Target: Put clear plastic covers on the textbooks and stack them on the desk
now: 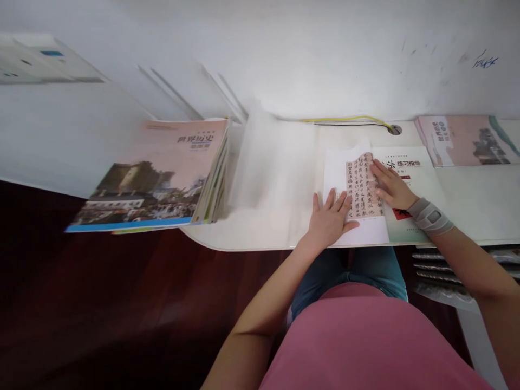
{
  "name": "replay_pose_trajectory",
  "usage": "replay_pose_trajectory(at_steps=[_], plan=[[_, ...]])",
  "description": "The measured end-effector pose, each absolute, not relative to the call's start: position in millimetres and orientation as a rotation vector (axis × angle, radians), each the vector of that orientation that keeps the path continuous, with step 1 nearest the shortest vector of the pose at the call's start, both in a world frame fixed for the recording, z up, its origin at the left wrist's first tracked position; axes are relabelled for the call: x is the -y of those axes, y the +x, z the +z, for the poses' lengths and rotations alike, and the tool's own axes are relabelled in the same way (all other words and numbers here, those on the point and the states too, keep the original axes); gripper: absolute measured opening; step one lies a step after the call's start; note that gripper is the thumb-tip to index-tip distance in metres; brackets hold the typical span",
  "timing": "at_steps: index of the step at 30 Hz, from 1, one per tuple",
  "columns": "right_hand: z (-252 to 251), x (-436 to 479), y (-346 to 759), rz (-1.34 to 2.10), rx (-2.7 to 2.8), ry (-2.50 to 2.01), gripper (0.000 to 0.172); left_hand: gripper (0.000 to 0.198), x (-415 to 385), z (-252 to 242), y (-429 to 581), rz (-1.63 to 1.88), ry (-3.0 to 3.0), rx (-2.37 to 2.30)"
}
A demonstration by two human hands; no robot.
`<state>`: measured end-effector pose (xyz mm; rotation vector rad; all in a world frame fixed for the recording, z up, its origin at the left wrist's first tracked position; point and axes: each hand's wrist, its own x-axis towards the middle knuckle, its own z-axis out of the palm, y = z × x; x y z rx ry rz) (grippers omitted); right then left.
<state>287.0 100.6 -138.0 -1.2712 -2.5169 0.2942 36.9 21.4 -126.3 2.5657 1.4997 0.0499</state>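
A calligraphy practice book [418,189] with a pale cover lies on the desk in front of me. Left of its cover is a white panel [333,162] printed with columns of brush writing on a brownish ground; whether it is a flap or a separate sheet, I cannot tell. My left hand [330,219] rests with spread fingers on the panel's left side. My right hand [392,185], a grey band on its wrist, lies with fingers stretched where panel and cover meet. A translucent sheet [270,162], somewhat blurred, stretches leftward from the panel.
A stack of books [162,168] with a world history atlas on top stands at the desk's left end. Another pink history book [467,141] lies at the right. Yellow and black cables run along the wall into a desk hole [395,130]. The desk's front edge [244,248] curves at the left.
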Motion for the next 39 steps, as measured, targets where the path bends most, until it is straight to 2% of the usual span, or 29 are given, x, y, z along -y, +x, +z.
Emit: replay_pose_trajectory(at_steps=[10, 20, 39], plan=[[-145, -105, 289, 0.255, 2.606, -1.083, 0.072, 0.071, -16, -118, 38, -0.069, 2.626, -1.512], [-147, -105, 288, 0.222, 2.616, -1.030, 0.071, 0.064, -15, -116, 33, -0.126, 2.577, -1.539], [-146, -102, 284, 0.202, 2.679, -1.021, 0.075, 0.067, -20, -114, 15, -0.161, 2.499, -1.616]])
